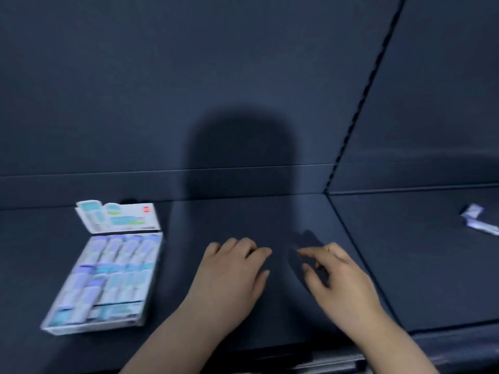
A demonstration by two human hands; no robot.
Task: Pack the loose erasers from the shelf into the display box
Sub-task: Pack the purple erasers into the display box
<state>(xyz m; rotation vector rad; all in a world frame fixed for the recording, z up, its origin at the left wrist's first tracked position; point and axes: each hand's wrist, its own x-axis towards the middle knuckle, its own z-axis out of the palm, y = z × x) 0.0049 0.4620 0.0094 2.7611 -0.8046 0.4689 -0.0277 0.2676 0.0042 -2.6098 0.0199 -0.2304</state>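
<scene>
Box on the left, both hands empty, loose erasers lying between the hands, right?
No: the head view shows the erasers far right, past the right hand, not between the hands. The box is on the left; the left hand and right hand are empty.

Display box [91, 327] lies on the shelf [270, 211] at far left, with its lid flap [118, 215] standing at the rear edge and erasers [108, 276] in rows inside. Left hand [232, 273] and right hand [340, 279] are side by side mid-shelf, right of the box. Loose erasers [478, 220] lie far right on the adjoining shelf section [405, 252], well apart from the box.
</scene>
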